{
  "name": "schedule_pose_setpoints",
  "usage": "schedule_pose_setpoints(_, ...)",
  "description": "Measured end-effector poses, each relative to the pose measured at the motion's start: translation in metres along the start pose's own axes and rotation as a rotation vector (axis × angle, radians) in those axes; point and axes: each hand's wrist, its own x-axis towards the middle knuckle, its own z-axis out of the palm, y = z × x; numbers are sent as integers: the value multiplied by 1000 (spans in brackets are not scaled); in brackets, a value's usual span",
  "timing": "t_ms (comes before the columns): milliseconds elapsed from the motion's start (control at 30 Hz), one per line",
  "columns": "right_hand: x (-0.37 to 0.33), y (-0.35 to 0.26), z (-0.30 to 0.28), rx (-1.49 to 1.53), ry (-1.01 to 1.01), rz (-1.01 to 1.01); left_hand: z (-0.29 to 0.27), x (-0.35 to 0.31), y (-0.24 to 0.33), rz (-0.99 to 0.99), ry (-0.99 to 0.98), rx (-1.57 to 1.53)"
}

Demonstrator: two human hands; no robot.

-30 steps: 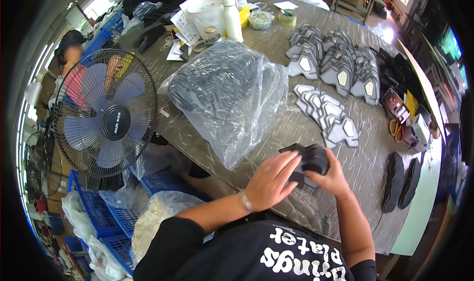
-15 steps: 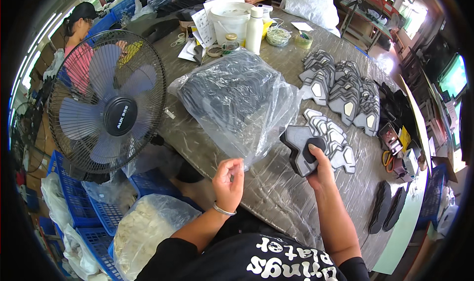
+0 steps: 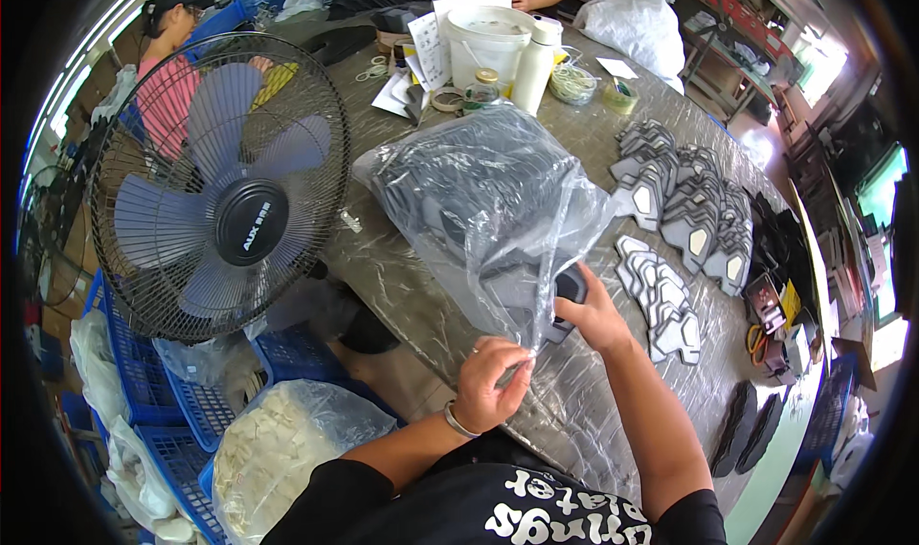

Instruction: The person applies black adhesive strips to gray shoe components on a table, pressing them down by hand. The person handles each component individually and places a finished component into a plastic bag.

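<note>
A clear plastic bag [image 3: 479, 177], packed with dark grey shaped pads, lies on the table in front of me. My left hand [image 3: 490, 384] pinches the near edge of its mouth. My right hand [image 3: 595, 313] grips a small stack of grey pads [image 3: 517, 291], thumb on top, partly under the plastic at the bag's mouth. To the right of that hand, a short overlapping row of grey pads with pale faces [image 3: 659, 301] rests on the table. Beyond it stand taller rows of similar pads [image 3: 691, 210].
A large black fan [image 3: 230, 200] stands at the left, near blue crates [image 3: 182, 459] and a bag of pale pieces [image 3: 278, 449]. A white bucket [image 3: 486, 47], bottle [image 3: 532, 71] and jar [image 3: 483, 88] stand behind the bag. Black strips [image 3: 747, 430] lie at right. Two people sit beyond.
My right hand has carried the pads left, away from the row, to the bag's mouth. My left hand has moved slightly right and down, drawing the plastic edge with it.
</note>
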Motion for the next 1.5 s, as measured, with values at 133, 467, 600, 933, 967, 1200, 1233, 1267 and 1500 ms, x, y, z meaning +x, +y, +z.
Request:
schedule_pose_setpoints(133,27,22,-15,56,27,8,-5,1,-4,-22,58,-36)
schedule_pose_setpoints(467,34,32,-23,-18,-125,354,-3,13,-2,-42,4,-167)
schedule_pose_setpoints(600,46,-3,36,-250,-86,135,3,20,-2,90,-52,-74)
schedule_pose_setpoints(933,56,0,29,24,-83,142,-4,12,-2,-29,-180,-271)
schedule_pose_setpoints(967,55,-11,56,96,-28,213,-6,11,-4,-21,-161,-240)
schedule_pose_setpoints(1200,75,31,112,-825,204,-505,-4,11,-1,27,-181,-240)
schedule_pose_setpoints(1233,74,34,116,-809,208,-415,-4,10,-2,26,-181,-235)
schedule_pose_setpoints(1267,74,32,121,-807,203,-415,-5,8,-3,24,-169,-232)
schedule_pose_setpoints(1500,99,42,127,-1185,281,-527,-4,4,-7,20,-178,-252)
